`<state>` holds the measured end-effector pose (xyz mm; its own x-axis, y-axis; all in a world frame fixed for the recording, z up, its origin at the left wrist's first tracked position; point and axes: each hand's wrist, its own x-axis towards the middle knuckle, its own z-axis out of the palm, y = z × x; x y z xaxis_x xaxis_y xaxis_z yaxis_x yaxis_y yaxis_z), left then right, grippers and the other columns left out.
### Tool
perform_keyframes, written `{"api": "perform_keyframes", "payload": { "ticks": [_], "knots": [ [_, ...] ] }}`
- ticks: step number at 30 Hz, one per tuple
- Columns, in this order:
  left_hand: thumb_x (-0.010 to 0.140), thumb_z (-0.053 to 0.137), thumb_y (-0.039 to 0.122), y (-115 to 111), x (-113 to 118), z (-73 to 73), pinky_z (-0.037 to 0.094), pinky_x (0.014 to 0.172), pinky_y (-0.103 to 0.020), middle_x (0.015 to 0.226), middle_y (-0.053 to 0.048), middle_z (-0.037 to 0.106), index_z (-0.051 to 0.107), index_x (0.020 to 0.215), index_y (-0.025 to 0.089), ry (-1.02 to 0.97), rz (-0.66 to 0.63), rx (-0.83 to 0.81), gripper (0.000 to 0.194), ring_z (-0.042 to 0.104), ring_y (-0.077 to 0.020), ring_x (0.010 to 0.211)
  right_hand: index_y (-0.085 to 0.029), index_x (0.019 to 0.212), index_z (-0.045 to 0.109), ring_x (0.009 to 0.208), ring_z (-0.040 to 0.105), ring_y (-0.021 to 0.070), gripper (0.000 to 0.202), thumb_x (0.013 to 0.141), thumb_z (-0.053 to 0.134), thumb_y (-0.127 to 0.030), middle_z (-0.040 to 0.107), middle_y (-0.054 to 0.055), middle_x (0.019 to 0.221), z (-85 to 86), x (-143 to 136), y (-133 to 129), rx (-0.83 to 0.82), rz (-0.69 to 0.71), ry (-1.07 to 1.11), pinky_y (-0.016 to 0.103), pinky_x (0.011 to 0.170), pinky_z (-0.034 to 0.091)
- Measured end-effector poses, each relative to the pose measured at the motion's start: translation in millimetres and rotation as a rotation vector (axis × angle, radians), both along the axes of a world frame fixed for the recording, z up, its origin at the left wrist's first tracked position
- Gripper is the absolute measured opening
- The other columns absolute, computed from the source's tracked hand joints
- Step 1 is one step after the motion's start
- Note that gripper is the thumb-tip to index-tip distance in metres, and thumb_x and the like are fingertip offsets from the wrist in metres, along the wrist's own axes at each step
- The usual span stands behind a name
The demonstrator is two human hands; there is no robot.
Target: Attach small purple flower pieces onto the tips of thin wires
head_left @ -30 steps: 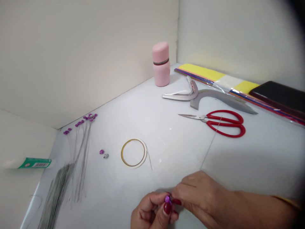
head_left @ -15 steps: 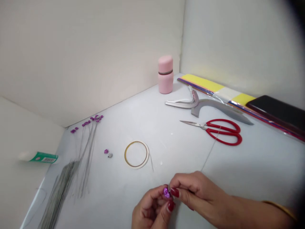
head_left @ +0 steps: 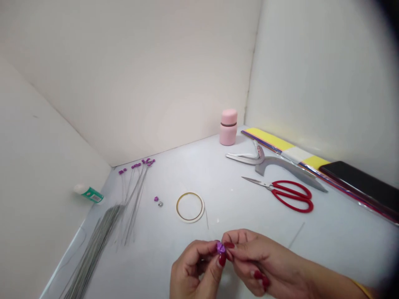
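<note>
At the bottom centre, my left hand (head_left: 198,270) pinches a small shiny purple folded piece (head_left: 221,248) between thumb and fingertips. My right hand (head_left: 258,259) meets it from the right, its thumb and finger closed at the piece's edge. A thin wire (head_left: 296,235) sticks out beyond my right hand toward the upper right; its path inside the hand is hidden. Beyond my hands lies a roll of narrow white tape (head_left: 202,212) with a loose tail. Left of the roll are a small purple piece (head_left: 156,199) and a silver piece (head_left: 160,204).
Purple-tipped wires (head_left: 135,203) and a grey wire bundle (head_left: 96,249) lie left, near a green-white tube (head_left: 90,194). Right are red-handled scissors (head_left: 291,196), a grey curved tool (head_left: 289,166), a pink bottle (head_left: 228,128), wrapped sheets (head_left: 274,142) and a black case (head_left: 358,182).
The view has shifted, so the table items appear lower. My right hand has turned, showing more fingertips, and the wire's end has swung down away from the scissors.
</note>
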<state>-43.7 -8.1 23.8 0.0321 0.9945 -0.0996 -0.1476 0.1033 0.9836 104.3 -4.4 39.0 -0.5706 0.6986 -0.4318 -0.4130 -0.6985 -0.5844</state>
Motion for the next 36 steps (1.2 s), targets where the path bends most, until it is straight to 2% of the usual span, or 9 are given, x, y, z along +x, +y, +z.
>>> {"api": "perform_keyframes", "payload": {
  "ticks": [6,10,15,18,23,29,33,36],
  "knots": [
    [0.056,0.078,0.025,-1.4,-0.3,2.4,0.050,0.054,-0.017,0.066,-0.003,0.069,0.073,0.078,0.021,-0.126,0.061,0.048,0.023,0.062,-0.0125,0.057,-0.019,0.071,0.044,0.034,0.016,0.0037,0.011,0.075,0.054,-0.022,0.033,-0.011,0.040,-1.5,-3.2,-2.0,0.031,0.018,0.024,0.017,0.036,0.015],
    [0.060,0.075,0.025,0.6,-4.1,2.3,0.050,0.058,-0.018,0.068,-0.005,0.068,0.074,0.073,0.020,-0.084,0.025,0.124,0.014,0.062,-0.0145,0.063,-0.017,0.074,0.048,0.037,0.018,0.0044,0.011,0.077,0.055,-0.025,0.034,-0.010,0.042,2.2,-6.8,-1.4,0.161,-0.014,-0.097,0.018,0.039,0.016],
    [0.060,0.074,0.029,5.7,-9.3,3.0,0.051,0.059,-0.021,0.068,-0.005,0.070,0.074,0.074,0.018,-0.105,0.026,-0.036,0.018,0.061,-0.0146,0.061,-0.014,0.082,0.054,0.048,0.034,0.0068,0.024,0.082,0.054,-0.038,0.044,-0.006,0.055,15.3,-7.5,3.4,0.492,-0.013,-0.362,0.018,0.047,0.027],
    [0.057,0.077,0.031,9.2,-9.6,2.9,0.051,0.059,-0.023,0.067,-0.005,0.072,0.074,0.074,0.017,-0.176,0.052,-0.116,0.022,0.063,-0.0147,0.059,-0.016,0.089,0.056,0.060,0.042,0.0100,0.021,0.086,0.048,-0.035,0.050,-0.002,0.068,18.8,-5.7,5.5,0.696,0.014,-0.573,0.021,0.057,0.035],
    [0.052,0.080,0.030,14.6,-9.6,-2.0,0.050,0.058,-0.021,0.062,-0.004,0.073,0.074,0.075,0.016,-0.299,0.093,-0.223,0.027,0.064,-0.0121,0.055,-0.019,0.089,0.056,0.059,0.045,0.0112,0.017,0.088,0.041,-0.026,0.052,-0.002,0.065,7.1,-3.1,7.8,0.888,0.078,-0.867,0.021,0.056,0.036],
    [0.048,0.082,0.028,21.6,-11.2,-6.3,0.048,0.051,-0.017,0.058,-0.003,0.071,0.074,0.072,0.015,-0.414,0.051,-0.357,0.028,0.064,-0.0099,0.051,-0.020,0.087,0.057,0.060,0.049,0.0123,0.021,0.090,0.038,-0.029,0.058,-0.001,0.068,-2.4,-1.7,11.6,1.044,0.061,-1.017,0.021,0.056,0.037],
    [0.047,0.083,0.026,24.2,-11.0,-8.6,0.048,0.050,-0.016,0.058,-0.003,0.070,0.074,0.072,0.014,-0.458,0.035,-0.427,0.028,0.064,-0.0095,0.050,-0.020,0.081,0.055,0.063,0.052,0.0125,0.026,0.092,0.032,-0.024,0.058,0.000,0.070,-6.0,-1.1,11.9,1.150,0.073,-1.102,0.022,0.060,0.037],
    [0.047,0.083,0.025,24.9,-10.7,-11.6,0.049,0.051,-0.017,0.060,-0.004,0.071,0.075,0.074,0.014,-0.488,0.032,-0.451,0.030,0.065,-0.0107,0.053,-0.019,0.083,0.055,0.068,0.054,0.0146,0.025,0.091,0.031,-0.019,0.060,0.002,0.073,-14.1,-0.3,11.3,1.270,0.101,-1.233,0.024,0.063,0.037]
  ]
}}
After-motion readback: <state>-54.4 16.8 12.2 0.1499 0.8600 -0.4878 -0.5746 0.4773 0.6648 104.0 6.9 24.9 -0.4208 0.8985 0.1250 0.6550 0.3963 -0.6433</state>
